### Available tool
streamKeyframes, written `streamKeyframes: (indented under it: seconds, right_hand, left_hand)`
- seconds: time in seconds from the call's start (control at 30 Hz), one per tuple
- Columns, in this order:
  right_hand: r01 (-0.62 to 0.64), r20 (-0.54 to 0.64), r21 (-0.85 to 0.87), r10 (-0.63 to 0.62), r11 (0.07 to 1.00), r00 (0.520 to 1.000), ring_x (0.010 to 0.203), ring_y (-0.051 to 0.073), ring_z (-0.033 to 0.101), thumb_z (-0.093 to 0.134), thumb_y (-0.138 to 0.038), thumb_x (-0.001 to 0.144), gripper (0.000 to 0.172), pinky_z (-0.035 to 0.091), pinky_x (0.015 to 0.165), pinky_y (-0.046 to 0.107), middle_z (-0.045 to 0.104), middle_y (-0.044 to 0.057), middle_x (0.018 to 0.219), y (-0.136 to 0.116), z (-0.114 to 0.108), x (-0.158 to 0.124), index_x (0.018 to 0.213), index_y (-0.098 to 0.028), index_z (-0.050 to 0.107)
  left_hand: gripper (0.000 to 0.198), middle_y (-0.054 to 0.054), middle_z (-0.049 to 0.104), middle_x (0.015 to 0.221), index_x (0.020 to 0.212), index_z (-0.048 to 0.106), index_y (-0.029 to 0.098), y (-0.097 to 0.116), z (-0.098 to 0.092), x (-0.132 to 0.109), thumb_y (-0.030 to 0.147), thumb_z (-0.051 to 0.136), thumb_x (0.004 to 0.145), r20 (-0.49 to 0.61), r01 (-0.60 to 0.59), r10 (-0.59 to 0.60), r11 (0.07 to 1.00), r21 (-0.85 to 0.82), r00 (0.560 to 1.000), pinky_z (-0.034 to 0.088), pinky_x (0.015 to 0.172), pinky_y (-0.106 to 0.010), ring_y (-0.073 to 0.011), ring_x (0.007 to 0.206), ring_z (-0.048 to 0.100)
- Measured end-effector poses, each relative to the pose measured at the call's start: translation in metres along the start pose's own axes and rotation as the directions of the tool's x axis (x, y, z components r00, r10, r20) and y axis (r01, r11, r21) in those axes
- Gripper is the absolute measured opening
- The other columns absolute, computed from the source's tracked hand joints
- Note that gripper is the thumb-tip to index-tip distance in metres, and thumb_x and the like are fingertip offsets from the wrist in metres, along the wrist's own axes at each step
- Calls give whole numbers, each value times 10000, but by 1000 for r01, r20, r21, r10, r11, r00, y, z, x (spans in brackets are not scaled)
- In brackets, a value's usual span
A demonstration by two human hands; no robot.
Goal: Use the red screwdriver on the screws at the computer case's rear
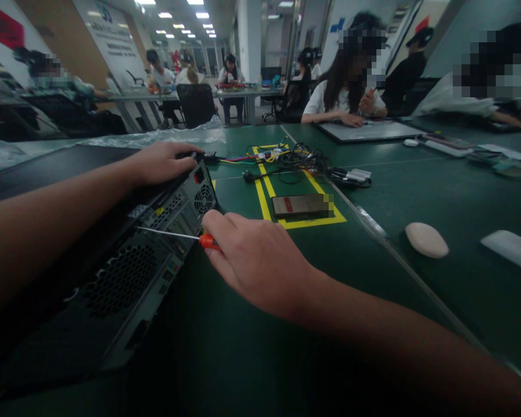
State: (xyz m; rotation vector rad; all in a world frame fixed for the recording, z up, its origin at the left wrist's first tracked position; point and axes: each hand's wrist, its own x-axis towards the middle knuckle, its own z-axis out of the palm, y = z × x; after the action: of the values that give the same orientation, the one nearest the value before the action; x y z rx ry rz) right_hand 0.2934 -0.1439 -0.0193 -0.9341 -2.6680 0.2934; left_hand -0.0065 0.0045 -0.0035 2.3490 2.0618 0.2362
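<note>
A black computer tower (125,324) lies on its side at the left, its rear panel with vents, ports and a small fan grille facing right. My left hand (162,162) rests on the case's upper side by its far rear corner, fingers stretched out and thumb apart. In my right hand (260,263) is a screwdriver (208,241) with an orange handle, mostly covered by my closed fingers. Its thin metal shaft points left, and the tip meets or nearly meets the panel's upper edge; contact is unclear.
Past the case, a tangle of black cables (301,157) and coloured wires lies on the green table (351,347). A phone (301,205) lies within yellow tape (264,200). A pale rounded object (426,240) sits right. Across the table, a person works at a grey board (373,131).
</note>
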Motion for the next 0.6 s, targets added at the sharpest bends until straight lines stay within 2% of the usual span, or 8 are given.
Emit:
streamKeyframes:
  seconds: [0.23, 0.37, 0.53, 0.6]
  right_hand:
    - [7, -22, 1, -7, 1000, 1000, 896, 236, 752, 460, -259, 1262, 333, 341, 670, 352, 836, 83, 1151, 0, -1, -2, 1507, -223, 683]
    - [6, -9, 7, -6, 1000, 1000, 891, 230, 744, 493, -260, 1254, 303, 340, 672, 348, 836, 82, 1164, 0, -1, -1, 1484, -228, 687]
    - [-4, -5, -1, 4, 1000, 1000, 897, 236, 757, 500, -254, 1245, 273, 310, 657, 350, 830, 85, 1136, -1, -3, -1, 1425, -209, 701]
    - [5, -13, 2, -5, 1000, 1000, 899, 244, 761, 494, -256, 1244, 275, 311, 654, 352, 831, 86, 1128, -1, -3, -1, 1410, -204, 707]
  left_hand:
    - [843, -131, 743, 1690, 1743, 697, 211, 2, -3, -1, 614, 497, 1031, 11, 8, -8, 1000, -22, 1000, 504, 1287, -546, -434, 1475, 695]
    - [820, -93, 777, 1652, 1730, 714, 255, 0, -2, 0, 616, 515, 1021, 2, 10, -10, 1000, -24, 1000, 519, 1270, -563, -433, 1481, 682]
    - [852, -149, 754, 1675, 1735, 706, 190, 3, -3, -1, 605, 515, 1015, 10, -2, 3, 999, -36, 1000, 526, 1251, -580, -457, 1442, 705]
    - [832, -121, 761, 1673, 1728, 712, 206, 4, -4, -2, 601, 517, 1022, 8, 1, 0, 999, -33, 1000, 526, 1250, -560, -441, 1447, 701]
